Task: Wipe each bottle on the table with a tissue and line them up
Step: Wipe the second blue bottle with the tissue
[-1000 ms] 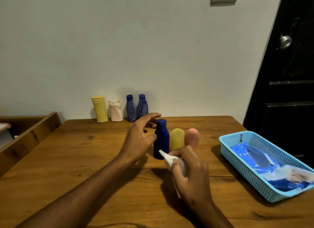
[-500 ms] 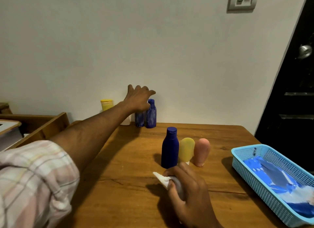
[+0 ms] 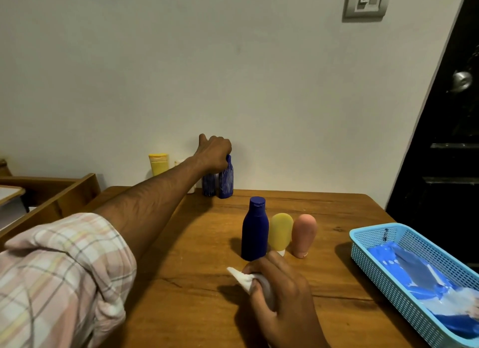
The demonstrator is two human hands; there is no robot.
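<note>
Reaching farther since the earlier frame, the left hand (image 3: 215, 150) now curls over the streaked blue bottle (image 3: 226, 179) at the worktop's far edge, apparently to fetch it for wiping. Nearer, the right hand (image 3: 282, 293) grips the tissue (image 3: 241, 277) ready beside three lined-up bottles (image 3: 280, 231).

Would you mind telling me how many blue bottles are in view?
3: two patterned blue bottles by the wall, under the left hand; one plain blue bottle in the front row.

Seven bottles (image 3: 254, 228), one tissue (image 3: 242, 279), one basket (image 3: 404, 290).
</note>
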